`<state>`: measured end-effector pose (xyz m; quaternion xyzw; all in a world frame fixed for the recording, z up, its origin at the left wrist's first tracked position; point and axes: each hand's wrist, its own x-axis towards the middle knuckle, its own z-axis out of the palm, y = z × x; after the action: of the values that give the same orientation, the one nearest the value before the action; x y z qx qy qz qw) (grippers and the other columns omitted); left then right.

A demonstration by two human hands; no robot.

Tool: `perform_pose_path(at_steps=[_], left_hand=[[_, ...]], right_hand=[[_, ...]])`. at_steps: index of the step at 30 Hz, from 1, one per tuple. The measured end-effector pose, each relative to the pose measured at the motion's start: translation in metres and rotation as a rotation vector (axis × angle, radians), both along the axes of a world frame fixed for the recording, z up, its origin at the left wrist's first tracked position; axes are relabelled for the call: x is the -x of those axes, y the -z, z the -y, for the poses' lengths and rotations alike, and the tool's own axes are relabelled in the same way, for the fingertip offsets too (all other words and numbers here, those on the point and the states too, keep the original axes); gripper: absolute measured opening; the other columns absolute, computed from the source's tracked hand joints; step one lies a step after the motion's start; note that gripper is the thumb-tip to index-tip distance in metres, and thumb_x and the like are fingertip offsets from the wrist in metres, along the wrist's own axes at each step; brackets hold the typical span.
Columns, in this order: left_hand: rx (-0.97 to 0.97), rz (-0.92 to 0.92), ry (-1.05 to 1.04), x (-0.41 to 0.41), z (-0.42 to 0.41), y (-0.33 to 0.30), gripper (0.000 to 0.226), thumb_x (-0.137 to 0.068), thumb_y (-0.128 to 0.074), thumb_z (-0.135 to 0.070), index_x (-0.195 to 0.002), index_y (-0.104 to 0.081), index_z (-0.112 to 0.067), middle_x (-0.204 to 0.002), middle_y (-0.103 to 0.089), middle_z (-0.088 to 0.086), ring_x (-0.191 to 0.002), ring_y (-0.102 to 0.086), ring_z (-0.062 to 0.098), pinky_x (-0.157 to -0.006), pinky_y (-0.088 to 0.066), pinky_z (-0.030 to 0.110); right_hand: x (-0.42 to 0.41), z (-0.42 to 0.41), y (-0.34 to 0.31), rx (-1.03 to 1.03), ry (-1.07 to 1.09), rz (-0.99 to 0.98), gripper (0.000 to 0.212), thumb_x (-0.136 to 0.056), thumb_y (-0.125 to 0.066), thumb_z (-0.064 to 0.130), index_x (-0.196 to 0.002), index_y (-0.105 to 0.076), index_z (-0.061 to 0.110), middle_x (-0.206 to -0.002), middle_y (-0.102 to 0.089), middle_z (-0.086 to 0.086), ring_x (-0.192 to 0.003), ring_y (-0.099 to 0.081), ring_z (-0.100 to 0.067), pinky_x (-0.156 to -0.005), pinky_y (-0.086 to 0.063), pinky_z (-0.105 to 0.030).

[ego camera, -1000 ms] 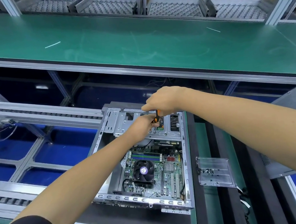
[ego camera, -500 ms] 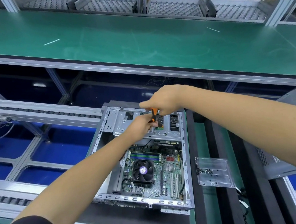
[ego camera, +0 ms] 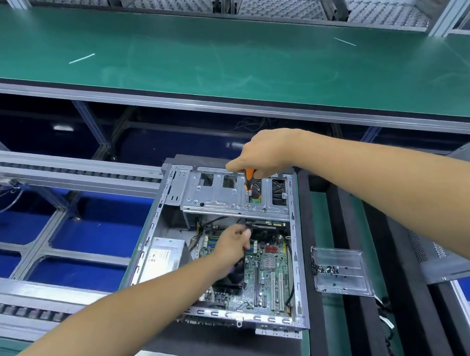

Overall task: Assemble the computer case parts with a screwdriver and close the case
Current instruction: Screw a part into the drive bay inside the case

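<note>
Right hand grips screwdriver; left hand perhaps touching motherboard.

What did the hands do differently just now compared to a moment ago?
The left hand left the spot by the screwdriver and dropped toward the person, over the motherboard. The right hand kept gripping the screwdriver on the drive cage. The computer case and clear screw tray stayed put.

The right hand covers most of the orange-handled screwdriver; its tip is too small to make out. The left hand hides part of the green motherboard.
</note>
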<state>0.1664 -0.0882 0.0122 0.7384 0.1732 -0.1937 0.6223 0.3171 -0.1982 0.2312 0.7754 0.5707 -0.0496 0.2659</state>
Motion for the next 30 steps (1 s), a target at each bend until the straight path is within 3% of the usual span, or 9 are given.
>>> perform_pose_path(at_steps=[5,9,12,15,17,22,25,28,30], left_hand=[[0.291,-0.096,-0.141,-0.022,0.006,-0.008,0.025,-0.107,-0.048,-0.021,-0.088,-0.051,-0.006,-0.075,-0.047,0.004,-0.056,-0.024,0.012,-0.045,-0.027,0.018],[0.414,-0.125,-0.238,-0.02,0.008,-0.007,0.018,-0.106,-0.049,-0.018,-0.093,-0.052,-0.006,-0.074,-0.044,0.004,-0.056,-0.024,0.009,-0.043,-0.026,0.016],[0.419,-0.134,-0.234,-0.019,0.01,-0.01,0.016,-0.105,-0.049,-0.019,-0.098,-0.053,-0.004,-0.075,-0.044,0.004,-0.057,-0.023,0.009,-0.044,-0.026,0.018],[0.396,-0.146,-0.235,-0.02,0.007,-0.011,0.026,-0.105,-0.05,-0.019,-0.117,-0.053,0.004,-0.074,-0.046,0.004,-0.056,-0.023,0.01,-0.045,-0.025,0.019],[0.389,-0.141,-0.24,-0.022,0.008,-0.008,0.039,-0.106,-0.05,-0.019,-0.129,-0.049,0.011,-0.074,-0.046,0.004,-0.056,-0.023,0.01,-0.045,-0.025,0.019],[0.387,-0.146,-0.22,-0.023,0.006,-0.007,0.041,-0.105,-0.05,-0.02,-0.131,-0.047,0.012,-0.074,-0.046,0.005,-0.056,-0.022,0.01,-0.047,-0.024,0.02],[0.407,-0.148,-0.222,-0.024,0.005,-0.006,0.042,-0.106,-0.049,-0.019,-0.132,-0.046,0.014,-0.074,-0.046,0.005,-0.055,-0.023,0.009,-0.046,-0.024,0.019],[0.413,-0.156,-0.218,-0.025,0.004,-0.006,0.044,-0.106,-0.049,-0.019,-0.135,-0.044,0.014,-0.074,-0.046,0.005,-0.054,-0.023,0.009,-0.045,-0.025,0.018],[0.414,-0.159,-0.216,-0.025,0.003,-0.006,0.049,-0.105,-0.05,-0.019,-0.141,-0.04,0.013,-0.074,-0.047,0.005,-0.054,-0.023,0.009,-0.045,-0.025,0.018]], right_hand=[[0.001,-0.002,-0.007,0.009,-0.073,0.002,0.018,-0.089,-0.061,0.014,-0.093,-0.044,0.021,-0.067,-0.048,0.004,-0.056,-0.043,-0.02,-0.048,-0.027,-0.031],[0.006,-0.003,-0.004,-0.009,-0.07,-0.002,0.02,-0.088,-0.058,0.029,-0.079,-0.045,0.018,-0.058,-0.038,0.005,-0.05,-0.03,-0.013,-0.048,-0.019,-0.029],[0.006,0.0,0.005,0.0,0.042,0.078,0.037,-0.098,-0.045,0.04,-0.069,-0.044,0.016,-0.061,-0.046,0.001,-0.054,-0.043,-0.022,-0.049,-0.025,-0.029],[0.004,0.006,0.011,-0.058,0.138,0.041,0.027,-0.102,-0.041,0.04,-0.098,-0.05,0.015,-0.07,-0.057,-0.002,-0.054,-0.044,-0.018,-0.052,-0.031,-0.032],[0.004,0.009,0.014,-0.092,0.155,-0.062,0.031,-0.098,-0.05,0.042,-0.116,-0.034,0.021,-0.072,-0.055,0.001,-0.055,-0.046,-0.016,-0.05,-0.031,-0.032],[0.004,0.001,0.015,-0.117,0.113,-0.202,0.03,-0.088,-0.067,0.033,-0.098,-0.039,0.025,-0.085,-0.055,0.006,-0.069,-0.053,-0.018,-0.052,-0.028,-0.031],[0.0,-0.003,0.013,-0.13,0.107,-0.226,0.023,-0.087,-0.069,0.028,-0.089,-0.046,0.027,-0.083,-0.043,0.013,-0.069,-0.044,-0.007,-0.053,-0.026,-0.029],[0.0,0.002,0.014,-0.088,0.045,-0.156,0.017,-0.092,-0.062,0.029,-0.101,-0.048,0.028,-0.093,-0.043,0.009,-0.061,-0.04,-0.008,-0.051,-0.024,-0.029],[-0.002,0.007,0.016,-0.015,-0.043,-0.086,0.029,-0.095,-0.054,0.025,-0.121,-0.042,0.028,-0.101,-0.041,0.006,-0.054,-0.037,-0.012,-0.048,-0.021,-0.031]])
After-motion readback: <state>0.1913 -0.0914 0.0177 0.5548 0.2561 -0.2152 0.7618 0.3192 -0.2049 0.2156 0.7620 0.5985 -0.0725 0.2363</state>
